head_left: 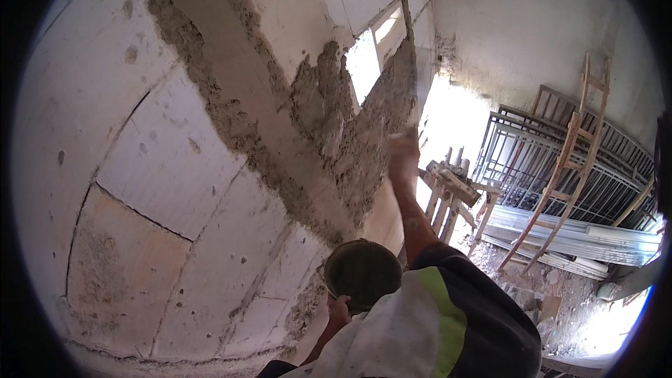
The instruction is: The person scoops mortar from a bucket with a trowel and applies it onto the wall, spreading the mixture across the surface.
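Note:
My left hand [341,308] grips the near rim of a round dark bucket [364,273], held low in front of me beside the wall. The bucket's inside is too dark to tell its contents. Out ahead, my right arm is stretched along the wall, and my right hand [404,154] is smeared by motion. Whether it holds a tool cannot be made out. Next to it the wall carries rough grey mortar [364,154], spread below a small bright opening [364,66]. A smoother grey band [217,42] with ragged edges runs slantwise across the white block wall [175,161].
To the right a wooden trestle [451,192] stands near a bright doorway [448,112]. Beyond it a wooden ladder [570,161] leans over stacked metal grilles [525,161]. Long pale pipes or profiles [581,234] lie below them, and rubble covers part of the floor [560,283].

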{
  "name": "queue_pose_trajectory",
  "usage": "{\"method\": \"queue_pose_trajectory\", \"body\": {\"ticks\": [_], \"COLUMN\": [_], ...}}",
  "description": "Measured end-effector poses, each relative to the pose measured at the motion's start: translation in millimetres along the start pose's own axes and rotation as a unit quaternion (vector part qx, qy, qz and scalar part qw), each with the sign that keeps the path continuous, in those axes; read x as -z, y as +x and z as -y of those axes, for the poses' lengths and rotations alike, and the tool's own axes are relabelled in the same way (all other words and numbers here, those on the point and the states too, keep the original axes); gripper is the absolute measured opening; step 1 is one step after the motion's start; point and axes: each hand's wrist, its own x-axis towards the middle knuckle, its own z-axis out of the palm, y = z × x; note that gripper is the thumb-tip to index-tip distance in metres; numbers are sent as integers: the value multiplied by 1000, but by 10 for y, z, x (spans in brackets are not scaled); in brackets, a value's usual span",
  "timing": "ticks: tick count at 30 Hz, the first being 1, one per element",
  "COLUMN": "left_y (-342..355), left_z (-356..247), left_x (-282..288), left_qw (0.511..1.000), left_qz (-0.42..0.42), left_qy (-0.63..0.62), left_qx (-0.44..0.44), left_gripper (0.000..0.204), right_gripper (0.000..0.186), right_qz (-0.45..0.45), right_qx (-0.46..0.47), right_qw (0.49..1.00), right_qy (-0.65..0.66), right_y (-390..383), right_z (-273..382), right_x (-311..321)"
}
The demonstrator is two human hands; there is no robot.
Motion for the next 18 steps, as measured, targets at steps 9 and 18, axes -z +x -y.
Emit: {"method": "queue_pose_trajectory", "body": {"ticks": [9, 18], "left_y": [-67, -54], "left_z": [197, 271], "left_x": [178, 190], "left_qw": [993, 993], "left_qz": [-80, -95], "left_qy": [-69, -69], "left_qx": [52, 22], "left_gripper": [63, 54], "right_gripper": [24, 17], "right_qz": [280, 194], "right_qx": [-290, -480], "right_qw": [882, 791], "right_qy": [243, 325], "right_y": [-1777, -975], "right_z": [1080, 861], "right_x": [29, -311]}}
